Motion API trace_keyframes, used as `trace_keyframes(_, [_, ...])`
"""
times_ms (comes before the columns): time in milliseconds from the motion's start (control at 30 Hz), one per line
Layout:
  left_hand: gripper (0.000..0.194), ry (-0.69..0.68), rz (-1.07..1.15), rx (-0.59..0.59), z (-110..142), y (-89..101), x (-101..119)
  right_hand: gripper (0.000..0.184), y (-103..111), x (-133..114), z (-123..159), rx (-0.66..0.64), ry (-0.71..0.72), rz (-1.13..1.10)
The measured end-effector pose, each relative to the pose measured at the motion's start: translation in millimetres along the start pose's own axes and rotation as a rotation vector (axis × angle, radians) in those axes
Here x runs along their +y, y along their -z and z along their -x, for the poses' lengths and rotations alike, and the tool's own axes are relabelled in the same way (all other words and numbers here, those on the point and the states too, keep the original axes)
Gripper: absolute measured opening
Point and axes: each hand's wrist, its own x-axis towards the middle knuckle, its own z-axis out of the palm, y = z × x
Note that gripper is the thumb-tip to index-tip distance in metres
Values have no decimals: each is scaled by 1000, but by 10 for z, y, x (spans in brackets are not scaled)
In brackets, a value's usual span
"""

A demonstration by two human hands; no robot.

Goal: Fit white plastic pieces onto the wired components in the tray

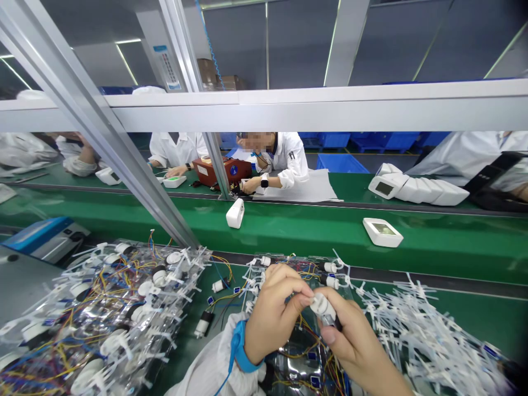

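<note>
My right hand is closed around a small cylindrical motor pump with a white end and a darker body. From the left, my left hand reaches to its white end, thumb and forefinger pinched together there. What exactly sits between those fingertips is too small to make out. A blue wrist strap circles my left wrist. Below my hands lies clear plastic packaging with coloured wires and similar pumps. Loose white cable ties are heaped to the right of my right hand.
A tray of wired pumps fills the left. Single pumps lie beside it. White display units stand on the green conveyor. An aluminium post slants across the left. Co-workers sit opposite.
</note>
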Motion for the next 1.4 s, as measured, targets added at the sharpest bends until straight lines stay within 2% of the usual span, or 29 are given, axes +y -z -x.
trace_keyframes(233, [16,6,58,26,27,-33,-55,64,4,-26,21,-23,-32,-9])
trace_keyframes(600, [12,14,66,-7,52,-36,-70,61,-16,-57,0,-5,4,58])
trace_keyframes(800, [15,27,93,-30,22,-23,-74,55,-13,-113,-20,30,61,138])
trace_keyframes(1067, [24,20,117,-57,18,-5,-92,57,-13,-111,-7,-34,24,178])
trace_keyframes(1267, [29,-55,111,-93,-34,22,-109,63,25,-149,33,-83,-64,216])
trace_keyframes(1400, [25,-134,126,-103,-59,36,-116,69,62,-192,33,-106,-76,137])
